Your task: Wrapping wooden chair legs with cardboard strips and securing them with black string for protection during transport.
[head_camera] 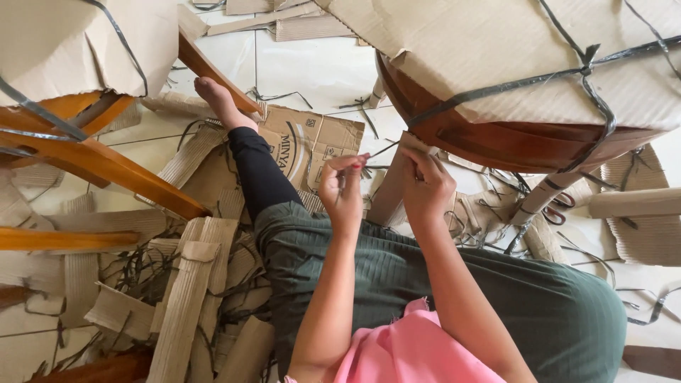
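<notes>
We count two hands at work, both ours, raised side by side over the lap at centre. The left hand (pixel 342 190) has its fingers drawn together, thumb and forefinger pinched on a thin dark strap (pixel 381 150) that runs across to the right. The right hand (pixel 424 186) sits just beside it, fingers curled shut on the top of a cardboard-wrapped chair leg (pixel 391 190); whether it also grips the strap end we cannot tell, fingertips hidden.

That leg is one of two wrapped legs we can see under the chair at far right; the 2nd wrapped leg (pixel 543 195) is banded w/ dark strap and stands well apart to the right. The chair seat (pixel 511 138) is dark red-brown wood, its top covered in corrugated card (pixel 489 50) tied by crossing black straps.

Other things: one red-handled pair of scissors (pixel 557 209) on the floor near the 2nd leg. One flattened printed carton (pixel 312 145) lies far of the left hand, under the outstretched leg in black trousers (pixel 259 170), bare foot at far centre-left. One more chair frame (pixel 92 159), orange-brown wood, partly carded, fills the left side. Corrugated strips (pixel 188 298) and strap offcuts lie piled near left; too many to count.
</notes>
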